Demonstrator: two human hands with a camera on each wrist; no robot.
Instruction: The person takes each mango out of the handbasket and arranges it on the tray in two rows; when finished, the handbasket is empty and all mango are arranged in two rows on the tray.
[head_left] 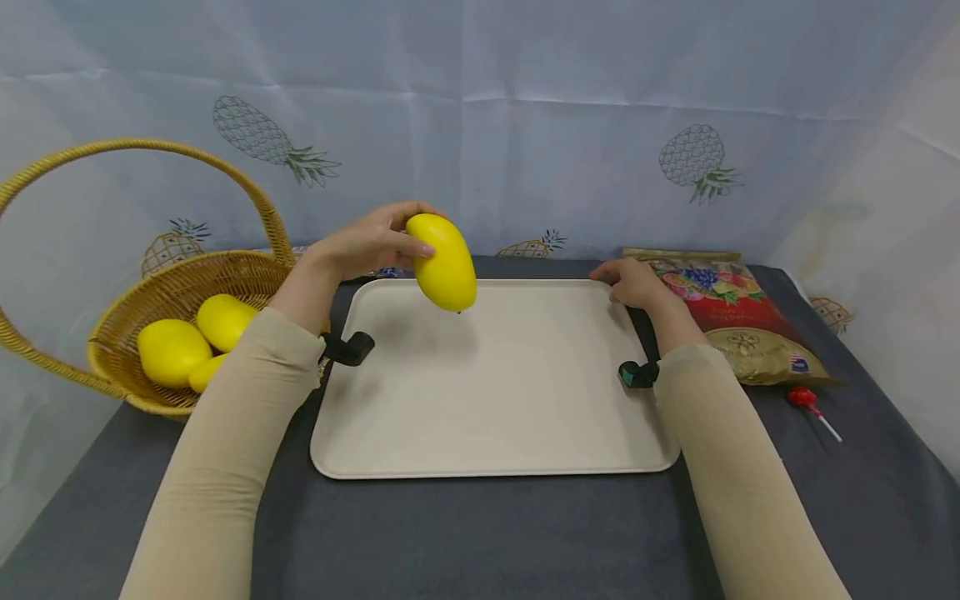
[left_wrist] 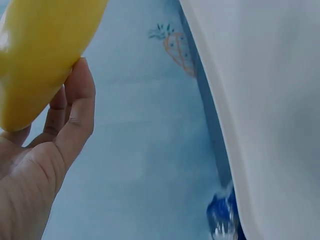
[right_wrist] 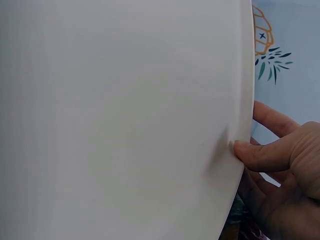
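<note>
A yellow mango (head_left: pixel 445 265) is gripped in my left hand (head_left: pixel 378 242), held above the far left part of a cream tray (head_left: pixel 495 400). The left wrist view shows the fingers (left_wrist: pixel 80 90) curled around the mango (left_wrist: pixel 45 55). At the tray's far right corner, my right hand (head_left: pixel 637 287) pinches the rim. In the right wrist view its thumb (right_wrist: pixel 265 155) lies on the inner side of the tray edge (right_wrist: pixel 244 100), with the other fingers outside and partly hidden. The tray lies flat on the dark tabletop.
Several yellow mangoes (head_left: pixel 172 352) lie in a wicker basket (head_left: pixel 135 312) with a tall handle at left. A red and gold candy bag (head_left: pixel 720 317) lies right of the tray, near a red lollipop (head_left: pixel 804 398). Behind the tray's left corner is a blue wrapper (left_wrist: pixel 223 215).
</note>
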